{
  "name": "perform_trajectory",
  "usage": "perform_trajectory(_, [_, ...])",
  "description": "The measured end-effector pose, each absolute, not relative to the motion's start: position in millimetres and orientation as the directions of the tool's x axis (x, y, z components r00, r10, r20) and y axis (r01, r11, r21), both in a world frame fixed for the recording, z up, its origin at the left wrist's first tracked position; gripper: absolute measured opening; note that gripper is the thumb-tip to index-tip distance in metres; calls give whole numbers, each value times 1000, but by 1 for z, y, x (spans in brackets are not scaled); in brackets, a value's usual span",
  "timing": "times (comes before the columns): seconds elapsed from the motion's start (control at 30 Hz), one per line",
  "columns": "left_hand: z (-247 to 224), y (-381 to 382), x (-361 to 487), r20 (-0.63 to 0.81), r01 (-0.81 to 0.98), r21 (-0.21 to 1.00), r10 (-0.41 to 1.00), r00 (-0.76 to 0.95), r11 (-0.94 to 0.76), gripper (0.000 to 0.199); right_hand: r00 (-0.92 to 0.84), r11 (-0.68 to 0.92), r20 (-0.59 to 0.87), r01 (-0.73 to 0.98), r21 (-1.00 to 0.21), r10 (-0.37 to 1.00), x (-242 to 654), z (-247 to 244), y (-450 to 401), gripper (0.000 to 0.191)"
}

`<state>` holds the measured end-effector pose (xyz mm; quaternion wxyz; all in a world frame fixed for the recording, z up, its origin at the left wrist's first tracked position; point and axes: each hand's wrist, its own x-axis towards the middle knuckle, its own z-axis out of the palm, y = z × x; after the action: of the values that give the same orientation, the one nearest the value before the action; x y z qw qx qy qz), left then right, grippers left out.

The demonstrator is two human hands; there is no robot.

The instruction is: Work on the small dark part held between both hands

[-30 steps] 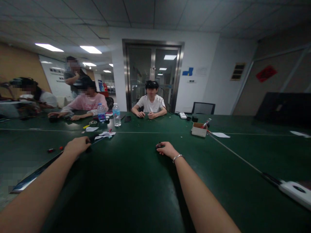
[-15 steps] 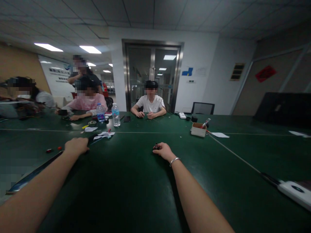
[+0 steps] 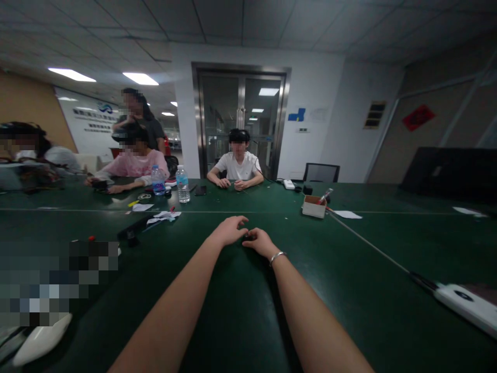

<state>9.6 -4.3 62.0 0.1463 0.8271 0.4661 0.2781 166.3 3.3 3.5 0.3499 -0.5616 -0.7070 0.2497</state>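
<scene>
On the green table [image 3: 229, 321], my right hand [image 3: 261, 242] has its fingers closed around a small dark object [image 3: 246, 238], whose kind I cannot make out. Most of that object is covered by the fingers. My left hand [image 3: 229, 231] reaches in from the left just beside it, fingers stretched out and thumb close to the object. I see nothing held in the left hand, and whether it touches the object is unclear.
Left lies a dark item [image 3: 132, 237] near crumpled papers [image 3: 165, 216]. Two water bottles [image 3: 182, 184] stand beyond. A small box [image 3: 313, 206] with pens is at right, with a white power strip [image 3: 466, 303] nearer. A person [image 3: 238, 166] sits opposite; others are at left.
My left hand has moved right from the dark item at the left to beside my right hand. The right hand stays in place, its object now more hidden.
</scene>
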Motion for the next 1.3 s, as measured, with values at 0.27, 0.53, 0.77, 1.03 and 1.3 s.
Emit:
perform_trajectory(0.27, [24, -14, 23, 475, 597, 585, 829, 297, -549, 20, -128, 270, 245, 620, -737, 961, 165, -3, 9, 26])
perform_trajectory(0.53, [19, -14, 13, 515, 577, 606, 823, 240, -547, 21, -177, 347, 305, 619, -704, 936, 165, -3, 9, 24])
perform_trajectory(0.77, [18, -13, 12, 510, 601, 599, 831, 222, -528, 18, -153, 352, 341, 669, -655, 927, 160, -4, 8, 24])
perform_trajectory(1.03, [18, -14, 11, 509, 586, 602, 826, 243, -543, 19, -146, 364, 348, 591, -719, 926, 162, -6, 8, 20])
perform_trajectory(1.3, [25, -24, 17, 494, 587, 600, 829, 262, -543, 20, -169, 360, 321, 540, -761, 932, 164, 0, 4, 26])
